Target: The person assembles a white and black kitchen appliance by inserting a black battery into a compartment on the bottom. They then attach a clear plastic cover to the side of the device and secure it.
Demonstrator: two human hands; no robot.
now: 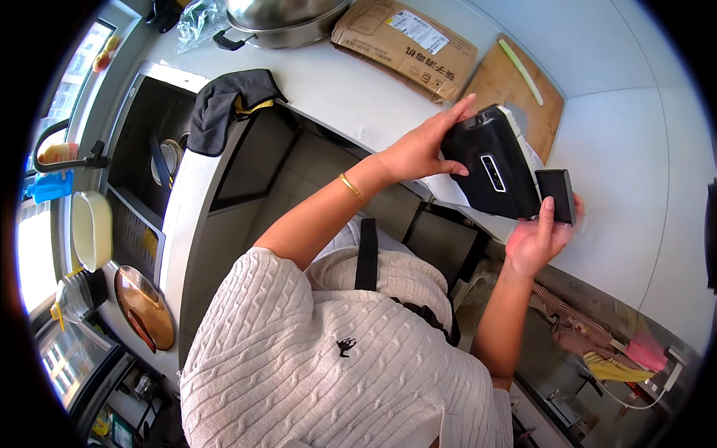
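A black box-shaped appliance (485,168) with a small white-framed panel on its front is held up, tilted, above the counter. My left hand (429,145) grips its left end, the thumb across the front face and the fingers behind. At its lower right end, my right hand (539,237) is closed on a black rectangular piece (556,196), thumb on the front. This piece sits against the end of the appliance; whether the two are joined I cannot tell. Something white shows behind the appliance, mostly hidden by it.
Beyond my hands are a brown cardboard box (403,46), a wooden cutting board (539,104) with a pale green stalk (521,71), and a steel pot (287,19). A grey cloth (228,108) hangs by the dark sink (134,134) at left. A tiled wall (620,172) stands right.
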